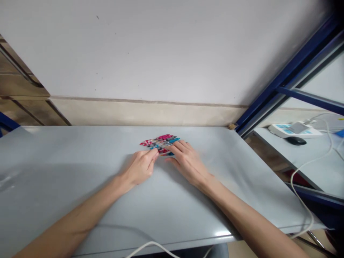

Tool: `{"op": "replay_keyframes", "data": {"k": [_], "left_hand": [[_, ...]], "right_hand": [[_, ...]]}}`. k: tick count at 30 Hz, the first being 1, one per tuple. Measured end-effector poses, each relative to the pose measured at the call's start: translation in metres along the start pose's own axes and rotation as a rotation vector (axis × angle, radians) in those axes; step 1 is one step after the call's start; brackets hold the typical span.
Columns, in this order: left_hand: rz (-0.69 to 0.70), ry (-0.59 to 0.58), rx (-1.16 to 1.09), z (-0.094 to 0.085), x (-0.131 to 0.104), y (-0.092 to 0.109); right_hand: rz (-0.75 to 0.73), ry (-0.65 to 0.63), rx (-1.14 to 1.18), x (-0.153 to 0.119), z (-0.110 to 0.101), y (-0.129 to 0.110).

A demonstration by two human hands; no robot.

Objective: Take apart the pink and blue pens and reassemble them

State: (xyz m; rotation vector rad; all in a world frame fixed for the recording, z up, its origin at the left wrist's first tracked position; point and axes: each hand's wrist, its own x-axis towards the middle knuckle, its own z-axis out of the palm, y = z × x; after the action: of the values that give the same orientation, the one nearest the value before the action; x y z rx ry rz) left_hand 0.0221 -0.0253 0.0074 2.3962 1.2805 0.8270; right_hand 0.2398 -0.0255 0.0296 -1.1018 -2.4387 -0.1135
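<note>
White cable point(150, 247) nearest; left hand point(139, 166) pinches slim plastic pens point(161, 141); right hand point(186, 159) flat, spread.

Both hands, left hand point(141, 167) and right hand point(188, 161), rest fingertips on clustered pens point(161, 141) atop a grey table point(80, 179).

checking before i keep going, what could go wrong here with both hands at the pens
1. The pens lie loose in a small bunch on the smooth grey table; a nudge from the left hand or right hand could send them rolling apart.
2. Both hands crowd the same bunch, so fingers may bump each other and scatter pens.
3. The white cable runs at the table's near edge below the forearms; an arm might snag it.
</note>
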Motion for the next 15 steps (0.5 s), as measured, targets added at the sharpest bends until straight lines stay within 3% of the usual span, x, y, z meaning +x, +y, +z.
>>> {"op": "replay_keyframes", "data": {"k": [4, 9, 15], "left_hand": [[-0.019, -0.012, 0.035, -0.0030, 0.0000, 0.0025], [-0.065, -0.035, 0.068, -0.0032, -0.0007, 0.0039], [-0.058, -0.009, 0.037, -0.0034, -0.0006, 0.0059]], "right_hand": [[-0.040, -0.050, -0.012, -0.0003, -0.0033, 0.0001], [-0.061, 0.030, 0.097, -0.0016, 0.0019, 0.0035], [-0.043, 0.040, 0.163, -0.0029, 0.0031, 0.0012]]}}
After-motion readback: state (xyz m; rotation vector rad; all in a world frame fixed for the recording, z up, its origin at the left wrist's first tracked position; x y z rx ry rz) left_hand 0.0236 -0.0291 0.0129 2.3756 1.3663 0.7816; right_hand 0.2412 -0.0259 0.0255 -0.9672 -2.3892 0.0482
